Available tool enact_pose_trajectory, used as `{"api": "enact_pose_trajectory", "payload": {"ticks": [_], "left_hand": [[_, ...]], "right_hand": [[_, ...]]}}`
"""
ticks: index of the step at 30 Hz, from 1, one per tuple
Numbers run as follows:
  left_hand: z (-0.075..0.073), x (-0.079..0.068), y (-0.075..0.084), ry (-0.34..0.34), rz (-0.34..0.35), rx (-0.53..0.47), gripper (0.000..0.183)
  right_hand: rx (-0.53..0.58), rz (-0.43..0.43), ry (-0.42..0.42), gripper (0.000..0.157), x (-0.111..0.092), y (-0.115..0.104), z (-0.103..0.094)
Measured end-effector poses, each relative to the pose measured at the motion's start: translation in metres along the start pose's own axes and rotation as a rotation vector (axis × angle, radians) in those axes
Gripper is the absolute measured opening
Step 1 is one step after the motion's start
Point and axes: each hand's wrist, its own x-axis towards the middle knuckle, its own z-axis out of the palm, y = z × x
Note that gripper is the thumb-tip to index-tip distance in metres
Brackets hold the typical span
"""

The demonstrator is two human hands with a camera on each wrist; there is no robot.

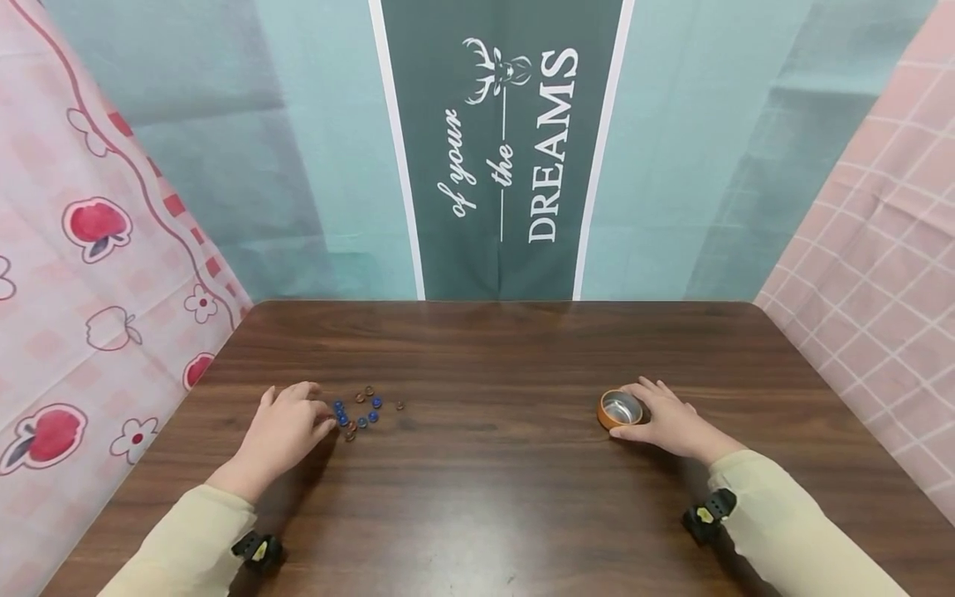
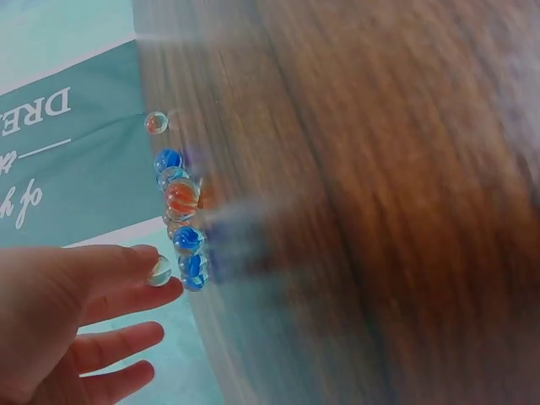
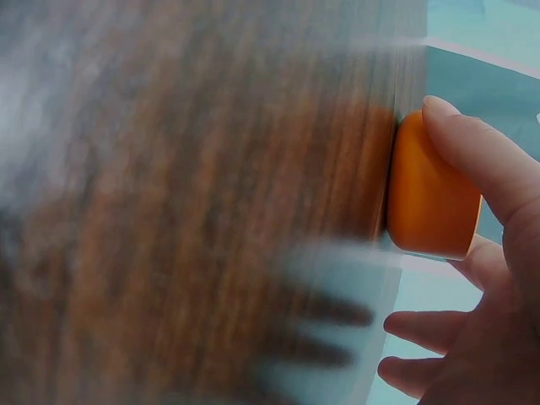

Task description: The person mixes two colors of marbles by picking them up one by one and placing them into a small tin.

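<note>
My left hand (image 1: pixel 287 427) is at the left of the table, beside a loose cluster of glass marbles. Between its thumb and forefinger it pinches a clear marble (image 2: pixel 159 272), while the other fingers are spread. Blue-swirled marbles (image 2: pixel 188 240) and orange-brown ones (image 2: pixel 181 198) lie on the wood just past the fingertips. Over on the right, my right hand (image 1: pixel 671 421) grips a small round orange cup (image 1: pixel 606 421) with a silvery inside, thumb on one side and fingers on the other. The cup (image 3: pixel 434 194) stands upright on the table; no marble can be made out in it.
Both hands work over a dark wood-grain table (image 1: pixel 477 481). Behind it hangs a teal curtain (image 1: pixel 336 166) with white lettering. Patterned pink cloths flank the table at left (image 1: pixel 45 332) and right (image 1: pixel 880 348).
</note>
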Motion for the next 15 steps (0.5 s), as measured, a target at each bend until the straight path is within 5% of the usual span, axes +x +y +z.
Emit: {"api": "enact_pose_trajectory", "payload": {"ticks": [9,15], "left_hand": [[0.0004,0.0051,-0.0019,0.099,-0.018,-0.035,0.008],[-0.0026,0.0075,-0.0006,0.108,-0.045,-0.058,0.01]], "right_hand": [[-0.011,-0.003,0.009,0.069,-0.0015,-0.0032,-0.0025],[-0.014,-0.003,0.009,0.07,-0.001,-0.0029,-0.0021]]}}
